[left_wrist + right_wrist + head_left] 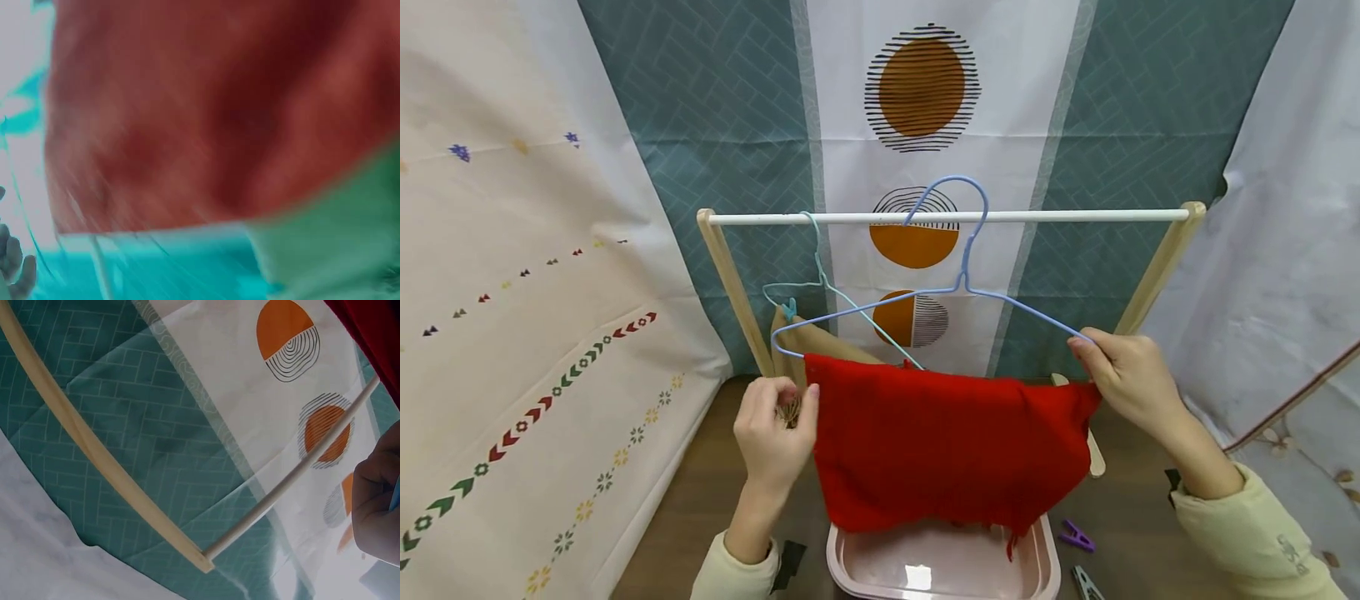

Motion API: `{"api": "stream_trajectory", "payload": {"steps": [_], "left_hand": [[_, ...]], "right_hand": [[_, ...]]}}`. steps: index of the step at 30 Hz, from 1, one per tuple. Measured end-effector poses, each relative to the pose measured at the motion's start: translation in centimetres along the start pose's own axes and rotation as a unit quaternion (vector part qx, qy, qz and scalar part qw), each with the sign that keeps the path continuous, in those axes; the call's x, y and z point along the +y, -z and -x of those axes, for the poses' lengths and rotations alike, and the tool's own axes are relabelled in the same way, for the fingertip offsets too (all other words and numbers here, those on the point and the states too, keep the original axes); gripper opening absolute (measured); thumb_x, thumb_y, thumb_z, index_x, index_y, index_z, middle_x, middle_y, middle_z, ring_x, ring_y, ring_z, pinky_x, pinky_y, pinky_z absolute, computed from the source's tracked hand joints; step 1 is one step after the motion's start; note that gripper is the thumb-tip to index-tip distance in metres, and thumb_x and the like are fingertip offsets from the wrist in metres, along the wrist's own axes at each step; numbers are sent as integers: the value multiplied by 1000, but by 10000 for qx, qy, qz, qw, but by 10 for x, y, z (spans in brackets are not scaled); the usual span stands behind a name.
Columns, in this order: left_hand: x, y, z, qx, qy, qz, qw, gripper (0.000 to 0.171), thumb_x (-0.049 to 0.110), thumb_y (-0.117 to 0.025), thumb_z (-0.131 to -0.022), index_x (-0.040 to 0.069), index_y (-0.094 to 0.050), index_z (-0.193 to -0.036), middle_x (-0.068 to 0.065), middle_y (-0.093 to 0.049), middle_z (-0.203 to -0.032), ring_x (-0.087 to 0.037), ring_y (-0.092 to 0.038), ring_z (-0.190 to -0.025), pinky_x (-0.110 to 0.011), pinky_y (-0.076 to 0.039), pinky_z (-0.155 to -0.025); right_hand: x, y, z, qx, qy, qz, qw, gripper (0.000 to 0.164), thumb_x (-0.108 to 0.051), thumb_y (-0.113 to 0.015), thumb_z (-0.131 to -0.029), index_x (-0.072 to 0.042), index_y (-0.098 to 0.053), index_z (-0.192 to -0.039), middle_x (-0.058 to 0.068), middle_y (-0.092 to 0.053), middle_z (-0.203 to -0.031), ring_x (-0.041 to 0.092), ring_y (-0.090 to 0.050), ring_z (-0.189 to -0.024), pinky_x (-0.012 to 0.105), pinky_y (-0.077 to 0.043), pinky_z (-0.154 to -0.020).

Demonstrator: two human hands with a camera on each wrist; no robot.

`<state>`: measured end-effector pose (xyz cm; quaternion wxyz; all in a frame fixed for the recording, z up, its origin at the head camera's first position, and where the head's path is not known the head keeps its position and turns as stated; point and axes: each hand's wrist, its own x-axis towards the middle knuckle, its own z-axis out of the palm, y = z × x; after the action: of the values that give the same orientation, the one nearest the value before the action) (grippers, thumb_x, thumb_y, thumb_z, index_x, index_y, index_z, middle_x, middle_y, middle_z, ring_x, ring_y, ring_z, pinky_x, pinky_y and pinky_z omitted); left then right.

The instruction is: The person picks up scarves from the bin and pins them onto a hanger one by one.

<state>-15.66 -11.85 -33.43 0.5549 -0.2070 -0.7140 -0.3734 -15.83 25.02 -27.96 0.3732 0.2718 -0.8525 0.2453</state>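
Note:
A red cloth [947, 442] hangs folded over a blue clothes hanger [880, 302], whose hook overlaps the rack's white rod [1075, 216]. My right hand [1131, 379] pinches the hanger's right end, beside the cloth's upper corner; it also shows in the right wrist view [378, 494]. At the cloth's left edge is my left hand [775, 433], thumb and fingers loosely bent with a gap between them. The left wrist view has these fingers [12, 256] at its left border, apart from the blurred red cloth [156, 125].
Behind, a teal hanger [820, 267] on the rod carries a beige cloth [827, 337] with a blue clip [789, 310]. Wooden posts [1157, 267] support the rod. Below stand a pink basin [880, 567], a purple clothespin [1077, 536] and a grey clothespin [1086, 583].

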Motion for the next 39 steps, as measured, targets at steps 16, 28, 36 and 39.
{"api": "stream_trajectory", "payload": {"steps": [16, 28, 36, 39], "left_hand": [[98, -111, -32, -4888, -3231, -1015, 8040, 36, 36, -58, -88, 22, -56, -120, 6, -63, -91, -8, -59, -77, -19, -47, -60], [90, -114, -42, -4480, -677, 491, 8901, 16, 15, -56, -88, 12, -69, -79, 4, -61, -65, -11, -54, -58, -21, -39, -49], [91, -112, -51, -4855, -93, -544, 8725, 16, 25, -54, -90, 15, -65, -98, 1, -63, -80, -17, -59, -70, -27, -46, -53], [95, -109, -48, -5455, -789, -325, 8338, 28, 31, -54, -91, 17, -61, -114, 1, -64, -97, -14, -60, -81, -26, -48, -62]], "right_hand": [[-8, -6, -3, -26, 256, 117, 9996, 48, -49, -34, -93, -15, -46, -61, -15, -26, -49, 0, -21, -42, 17, -18, -38], [-17, -12, -2, -116, 285, -21, 9995, 46, -48, -34, -93, -18, -41, -60, -15, -25, -51, 0, -21, -44, 16, -18, -40], [-21, -16, 1, 248, 356, 153, 9989, 52, -48, -35, -93, -10, -57, -65, -8, -42, -61, 3, -33, -51, 18, -28, -46], [-21, -17, 2, 345, 347, 217, 9986, 51, -47, -36, -92, -9, -59, -66, -7, -44, -60, 3, -33, -50, 18, -29, -45]]}}
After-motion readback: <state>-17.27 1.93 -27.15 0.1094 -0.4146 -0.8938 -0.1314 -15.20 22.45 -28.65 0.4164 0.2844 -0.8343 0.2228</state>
